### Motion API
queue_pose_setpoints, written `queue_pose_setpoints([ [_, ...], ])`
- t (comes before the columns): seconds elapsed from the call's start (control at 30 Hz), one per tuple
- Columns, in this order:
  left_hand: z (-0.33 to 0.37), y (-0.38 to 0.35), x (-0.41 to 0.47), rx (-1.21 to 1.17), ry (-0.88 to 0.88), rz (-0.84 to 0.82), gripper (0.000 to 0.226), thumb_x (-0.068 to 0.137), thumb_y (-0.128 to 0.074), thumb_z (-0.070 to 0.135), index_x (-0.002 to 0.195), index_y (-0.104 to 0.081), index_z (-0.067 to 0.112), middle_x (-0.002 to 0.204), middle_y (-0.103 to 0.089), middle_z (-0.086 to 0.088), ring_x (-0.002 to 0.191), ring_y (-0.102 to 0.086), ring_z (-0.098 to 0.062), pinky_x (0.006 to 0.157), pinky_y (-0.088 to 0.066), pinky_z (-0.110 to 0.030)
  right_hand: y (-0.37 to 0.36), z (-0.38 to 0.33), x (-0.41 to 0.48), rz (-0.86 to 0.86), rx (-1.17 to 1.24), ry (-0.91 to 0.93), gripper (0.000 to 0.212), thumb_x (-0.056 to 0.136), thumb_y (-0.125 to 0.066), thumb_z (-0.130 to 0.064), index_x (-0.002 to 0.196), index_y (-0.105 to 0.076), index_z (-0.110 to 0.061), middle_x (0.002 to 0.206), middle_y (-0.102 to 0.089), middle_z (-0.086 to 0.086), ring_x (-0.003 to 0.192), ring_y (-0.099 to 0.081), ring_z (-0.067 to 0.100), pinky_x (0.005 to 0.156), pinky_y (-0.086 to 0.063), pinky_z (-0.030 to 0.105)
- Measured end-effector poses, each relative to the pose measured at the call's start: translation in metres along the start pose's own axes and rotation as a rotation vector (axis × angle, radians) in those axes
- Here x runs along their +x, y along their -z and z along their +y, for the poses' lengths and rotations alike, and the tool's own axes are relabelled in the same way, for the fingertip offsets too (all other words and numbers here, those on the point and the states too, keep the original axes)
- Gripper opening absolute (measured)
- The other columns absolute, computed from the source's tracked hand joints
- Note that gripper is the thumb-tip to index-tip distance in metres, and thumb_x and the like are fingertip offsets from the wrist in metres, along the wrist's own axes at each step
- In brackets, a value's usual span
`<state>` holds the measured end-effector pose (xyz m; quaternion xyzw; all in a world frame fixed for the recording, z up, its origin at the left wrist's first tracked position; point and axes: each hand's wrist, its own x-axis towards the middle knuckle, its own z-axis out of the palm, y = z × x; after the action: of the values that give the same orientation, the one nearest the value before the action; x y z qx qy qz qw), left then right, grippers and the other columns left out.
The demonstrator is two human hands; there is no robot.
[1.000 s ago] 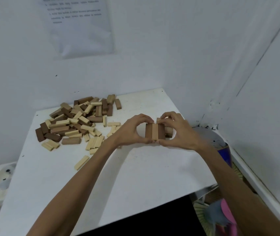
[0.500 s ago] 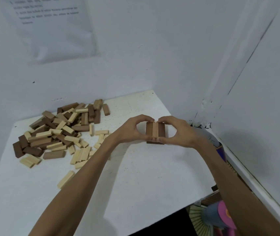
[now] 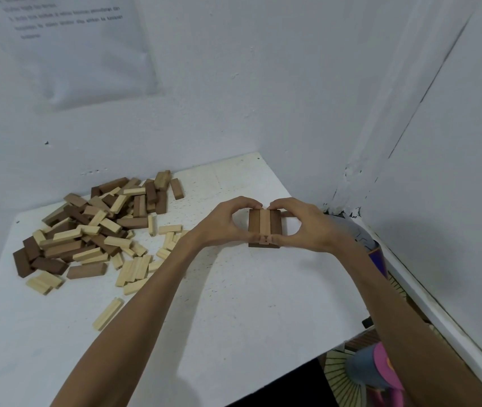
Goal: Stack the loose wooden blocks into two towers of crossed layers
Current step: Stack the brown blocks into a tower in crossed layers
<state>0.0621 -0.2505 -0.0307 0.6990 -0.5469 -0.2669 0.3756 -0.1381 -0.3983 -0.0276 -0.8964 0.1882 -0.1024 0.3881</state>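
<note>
My left hand [image 3: 222, 223] and right hand [image 3: 307, 223] were both curled around the small block stack [image 3: 264, 227], forefingers meeting over its far edge and thumbs pinching its near edge, so each hand gripped one side of it. The stack stood on the white table [image 3: 233, 304] toward the right rear, its top layer showing two dark blocks with a pale one between them, over a lower layer whose count I could not tell. The loose pile of blocks [image 3: 99, 230] lay well apart, on the left of the table near the wall [image 3: 233, 98].
</note>
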Motion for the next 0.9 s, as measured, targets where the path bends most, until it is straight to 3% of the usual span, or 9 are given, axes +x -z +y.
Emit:
queue_pose_setpoints([
  [0.13,0.0001,0.0001,-0.0006,-0.003,-0.005,0.000,0.062,0.069,-0.094,0.034,0.124,-0.065,0.031,0.129,-0.063,0.018,0.124,-0.055,0.001,0.105,-0.042,-0.024,0.0000,0.0001,0.0012,-0.002,0.001,0.006,0.065,0.069,-0.080,-0.063,0.126,-0.052,-0.049,0.133,-0.051,-0.029,0.123,-0.058,0.006,0.101,-0.053,0.039],
  [0.3,0.0008,-0.0009,-0.0015,-0.004,-0.009,-0.003,0.069,0.062,-0.088,0.050,0.124,-0.065,0.032,0.129,-0.063,0.019,0.124,-0.055,0.000,0.106,-0.043,-0.026,-0.0018,0.0028,0.0012,0.011,0.000,0.013,0.065,0.068,-0.080,-0.063,0.125,-0.051,-0.050,0.132,-0.052,-0.028,0.122,-0.059,0.007,0.100,-0.054,0.041],
  [0.67,-0.0009,0.0015,0.0010,0.009,-0.008,-0.002,0.063,0.068,-0.094,0.033,0.124,-0.065,0.031,0.128,-0.063,0.019,0.123,-0.055,0.000,0.107,-0.044,-0.028,-0.0018,0.0028,0.0042,0.016,-0.030,0.026,0.065,0.073,-0.083,-0.056,0.129,-0.054,-0.043,0.132,-0.054,-0.023,0.119,-0.060,0.008,0.098,-0.055,0.038],
  [0.9,-0.0017,-0.0001,0.0016,0.023,-0.014,-0.005,0.063,0.069,-0.093,0.035,0.125,-0.065,0.031,0.128,-0.063,0.018,0.124,-0.055,-0.001,0.105,-0.044,-0.027,-0.0008,0.0022,0.0023,0.006,-0.026,0.019,0.066,0.073,-0.082,-0.057,0.130,-0.055,-0.039,0.133,-0.054,-0.021,0.120,-0.060,0.009,0.100,-0.054,0.038],
])
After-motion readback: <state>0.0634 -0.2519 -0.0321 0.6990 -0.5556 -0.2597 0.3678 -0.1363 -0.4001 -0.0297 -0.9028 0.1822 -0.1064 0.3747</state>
